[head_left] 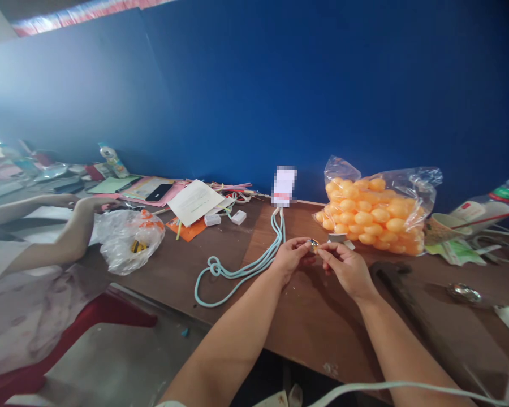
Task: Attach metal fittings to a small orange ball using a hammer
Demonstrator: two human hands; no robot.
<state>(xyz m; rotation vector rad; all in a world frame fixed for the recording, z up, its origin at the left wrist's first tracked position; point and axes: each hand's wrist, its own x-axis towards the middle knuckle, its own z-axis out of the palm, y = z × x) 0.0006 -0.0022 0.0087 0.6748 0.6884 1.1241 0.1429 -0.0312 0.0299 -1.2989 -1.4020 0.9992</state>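
Note:
My left hand (293, 258) pinches a small shiny, metallic-looking piece (313, 245) between thumb and fingers, above the brown table. From the other side, my right hand (346, 265) has its thumb and fingertips closed at the same piece. Its exact kind is too small to tell, and the fingers cover part of it. Just behind my right hand lie small dark and white pieces of card (337, 238). A clear bag (419, 186) full of orange balls (380, 215) stands beyond them. Left of my hands, a light blue cord (233, 275) lies looped on the tabletop.
A blue partition (322, 85) closes off the back. To the left are papers (195, 202), small white boxes (238, 217), a plastic bag (131, 240) and another person's arms (74, 226). A shiny item (464, 293), a cone-shaped cup (445, 227) and a bottle (507, 195) are at right.

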